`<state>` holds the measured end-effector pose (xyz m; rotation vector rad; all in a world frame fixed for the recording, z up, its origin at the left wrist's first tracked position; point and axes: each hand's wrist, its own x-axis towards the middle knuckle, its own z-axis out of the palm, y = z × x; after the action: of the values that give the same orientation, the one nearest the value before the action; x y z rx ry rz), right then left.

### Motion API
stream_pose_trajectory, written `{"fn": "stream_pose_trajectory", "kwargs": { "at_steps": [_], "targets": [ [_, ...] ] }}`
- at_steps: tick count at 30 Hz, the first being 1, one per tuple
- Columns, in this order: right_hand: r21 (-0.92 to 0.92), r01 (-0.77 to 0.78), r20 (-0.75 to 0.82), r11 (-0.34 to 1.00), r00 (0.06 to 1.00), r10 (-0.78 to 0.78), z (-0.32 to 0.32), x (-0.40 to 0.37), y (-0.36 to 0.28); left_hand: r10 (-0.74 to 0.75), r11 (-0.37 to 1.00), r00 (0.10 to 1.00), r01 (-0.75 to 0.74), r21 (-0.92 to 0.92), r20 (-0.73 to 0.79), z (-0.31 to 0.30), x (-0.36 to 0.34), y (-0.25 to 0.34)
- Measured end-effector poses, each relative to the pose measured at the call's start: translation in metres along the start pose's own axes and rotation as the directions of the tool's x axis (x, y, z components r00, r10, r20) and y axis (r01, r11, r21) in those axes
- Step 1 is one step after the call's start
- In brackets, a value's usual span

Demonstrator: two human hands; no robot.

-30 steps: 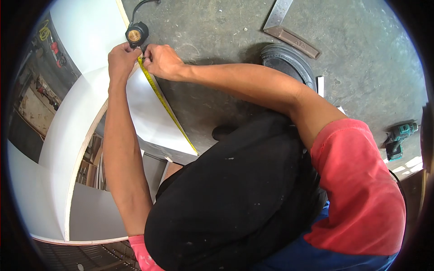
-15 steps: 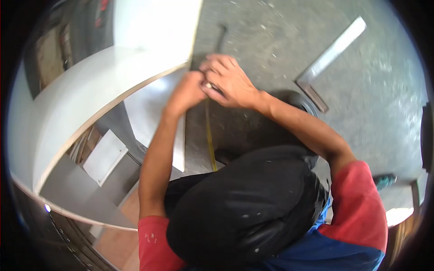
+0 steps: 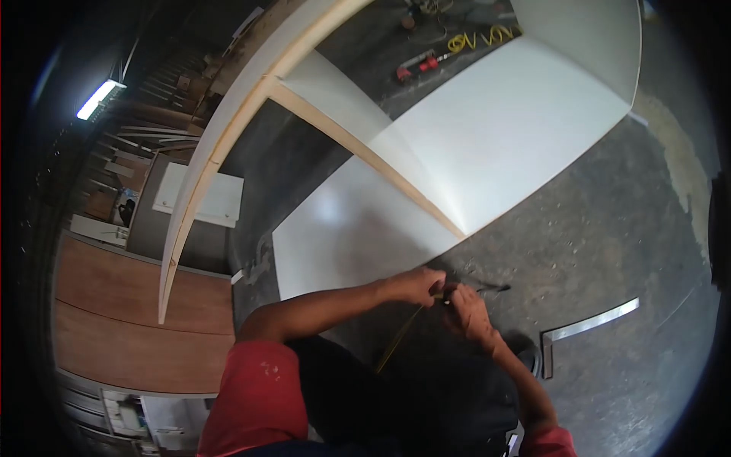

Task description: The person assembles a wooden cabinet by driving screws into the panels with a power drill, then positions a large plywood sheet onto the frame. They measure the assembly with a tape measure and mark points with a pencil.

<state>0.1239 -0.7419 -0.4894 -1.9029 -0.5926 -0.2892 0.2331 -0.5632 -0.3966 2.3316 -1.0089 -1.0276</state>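
Note:
My left hand [image 3: 419, 288] and my right hand [image 3: 470, 314] are close together, low beside the corner of a white panel cabinet [image 3: 518, 114]. Fingers of both hands are closed around a small dark tape measure [image 3: 445, 295], mostly covered by them. From under my left hand a narrow yellow tape [image 3: 399, 340] slants down toward my dark trousers. Just past my right fingertips a thin dark rod-like thing [image 3: 493, 288] lies on the floor. To the right lies a metal try square [image 3: 594, 320].
The cabinet's wood-edged divider [image 3: 365, 152] and long side panel [image 3: 221, 145] rise on the left. Beyond it on the concrete floor [image 3: 563, 251] lies a red tool [image 3: 417, 65] with a coiled yellow hose [image 3: 480, 36]. Brown boards [image 3: 145, 305] are stacked at the left.
My view has swung left and upward, bringing more of the cabinet into sight. My hands appear lower and further right, still together with the yellow tape hanging from them.

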Motion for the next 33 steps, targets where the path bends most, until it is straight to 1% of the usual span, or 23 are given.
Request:
{"fn": "stream_pose_trajectory", "kwargs": {
  "at_steps": [2,4,6,8,10,11,12,14,15,16,18,19,20,21,24,25,26,27,28,30,31,32,33],
  "targets": [
    [-0.032,-0.021,0.024,0.999,0.999,0.021,-0.012,0.006,-0.009,-0.010,1.000,0.999,0.010,-0.015,-0.030,-0.005,-0.012,-0.007],
    [-0.062,-0.049,0.052,0.997,0.997,0.052,-0.020,0.006,-0.012,-0.006,1.000,0.995,0.007,-0.016,0.103,-0.017,-0.026,-0.013],
    [-0.119,-0.146,0.030,0.982,0.988,0.151,-0.024,0.003,-0.010,-0.290,0.924,0.913,0.345,-0.166,0.288,-0.037,-0.043,-0.006],
    [-0.080,-0.185,0.025,0.980,0.982,0.187,-0.035,0.001,-0.011,-0.261,0.937,0.908,0.320,-0.142,0.327,-0.050,-0.064,-0.019],
    [0.076,-0.499,0.154,0.863,0.861,0.484,-0.045,-0.004,-0.010,-0.300,0.871,0.889,0.404,-0.281,0.346,-0.048,-0.089,-0.041],
    [0.190,-0.565,0.183,0.803,0.824,0.537,-0.039,-0.019,0.011,-0.310,0.876,0.884,0.409,-0.256,0.349,-0.051,-0.101,-0.046],
    [0.175,-0.578,0.188,0.797,0.814,0.549,-0.047,-0.028,0.015,-0.321,0.880,0.878,0.415,-0.230,0.355,-0.053,-0.113,-0.048],
    [0.291,-0.710,0.417,0.641,0.697,0.583,-0.062,-0.035,0.021,-0.343,0.873,0.881,0.427,-0.236,0.325,-0.053,-0.136,-0.054],
    [0.129,-0.772,0.433,0.622,0.608,0.665,-0.063,-0.041,0.027,-0.378,0.865,0.879,0.447,-0.227,0.290,-0.053,-0.145,-0.059],
    [0.122,-0.777,0.432,0.617,0.601,0.672,-0.058,-0.047,0.023,-0.370,0.867,0.881,0.441,-0.233,0.295,-0.048,-0.151,-0.070],
    [0.635,-0.682,0.363,0.364,0.679,0.639,-0.046,-0.063,0.008,-0.372,0.876,0.898,0.423,-0.231,0.235,-0.023,-0.155,-0.088],
    [0.622,-0.690,0.360,0.370,0.672,0.647,-0.051,-0.046,-0.012,-0.305,0.914,0.930,0.346,-0.210,0.206,-0.016,-0.151,-0.086],
    [0.241,-0.805,0.458,0.542,0.586,0.668,-0.062,-0.014,-0.045,-0.293,0.916,0.935,0.334,-0.223,0.200,-0.010,-0.146,-0.078],
    [-0.179,-0.756,0.515,0.630,0.474,0.714,-0.066,0.005,-0.064,-0.297,0.897,0.932,0.347,-0.274,0.208,-0.007,-0.140,-0.067],
    [-0.156,-0.735,0.507,0.660,0.514,0.692,-0.046,0.007,-0.056,-0.259,0.875,0.940,0.326,-0.357,0.223,0.007,-0.139,-0.077],
    [-0.173,-0.736,0.512,0.655,0.501,0.698,-0.051,0.009,-0.063,-0.190,0.936,0.978,0.208,-0.283,0.090,0.010,-0.143,-0.084],
    [-0.057,-0.766,0.467,0.640,0.547,0.695,-0.059,0.013,-0.071,-0.106,0.978,0.994,0.097,-0.187,-0.041,0.011,-0.145,-0.090],
    [0.062,-0.782,0.413,0.620,0.586,0.697,-0.065,0.021,-0.078,-0.245,0.954,0.970,0.240,-0.180,-0.005,0.000,-0.149,-0.075],
    [0.048,-0.792,0.414,0.608,0.570,0.709,-0.069,0.021,-0.070,-0.235,0.953,0.972,0.231,-0.197,0.003,0.002,-0.151,-0.086],
    [0.162,-0.771,0.446,0.616,0.614,0.651,-0.082,0.000,-0.042,-0.189,0.969,0.969,0.156,-0.194,-0.162,0.018,-0.162,-0.109],
    [-0.009,-0.775,0.453,0.632,0.560,0.694,-0.087,-0.006,-0.028,-0.179,0.965,0.973,0.146,-0.217,-0.144,0.025,-0.160,-0.113],
    [-0.178,-0.757,0.451,0.629,0.505,0.736,-0.090,-0.010,-0.018,-0.249,0.939,0.961,0.210,-0.272,-0.118,0.024,-0.161,-0.108],
    [-0.111,-0.729,0.418,0.676,0.583,0.697,-0.087,-0.009,-0.024,-0.318,0.904,0.945,0.277,-0.326,-0.080,0.030,-0.162,-0.105]
  ]
}}
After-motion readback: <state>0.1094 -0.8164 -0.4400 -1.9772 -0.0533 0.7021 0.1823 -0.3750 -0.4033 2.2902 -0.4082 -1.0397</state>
